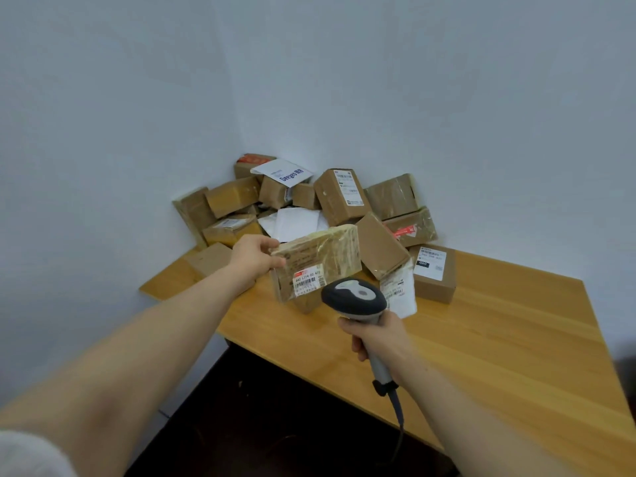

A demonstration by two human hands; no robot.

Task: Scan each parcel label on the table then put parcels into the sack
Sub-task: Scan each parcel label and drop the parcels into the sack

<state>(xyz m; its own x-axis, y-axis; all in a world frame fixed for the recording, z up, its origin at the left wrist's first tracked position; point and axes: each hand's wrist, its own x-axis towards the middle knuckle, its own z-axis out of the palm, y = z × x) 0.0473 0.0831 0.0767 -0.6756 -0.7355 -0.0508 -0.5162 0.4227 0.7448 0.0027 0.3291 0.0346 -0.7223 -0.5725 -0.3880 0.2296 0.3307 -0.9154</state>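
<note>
1. Left hand (254,253): fingers and thumb curled round the left end of a tape-wrapped cardboard parcel (327,251). The parcel is tilted, labelled face toward the camera. It sits in front of the pile, toward the counter's left edge. Whether its lower edge touches the counter cannot be told.
2. Label (308,278): white, with a red patch and a barcode, on the parcel's lower part, just beside the scanner head.
3. Right hand (378,339): wrapped round the grey handle of a barcode scanner (354,297), its dark head turned toward the label. A cable (395,407) hangs from the handle base.
4. Counter (499,339): light wood, set into the corner of 2 pale walls (413,80).
5. Pile of parcels (340,196): brown cardboard boxes and white mailers heaped at the counter's far corner, against both walls.
6. Box (433,273): brown, white label on top, flat on the counter at the pile's right front. A white poly mailer (399,294) leans just beside it on the left.
</note>
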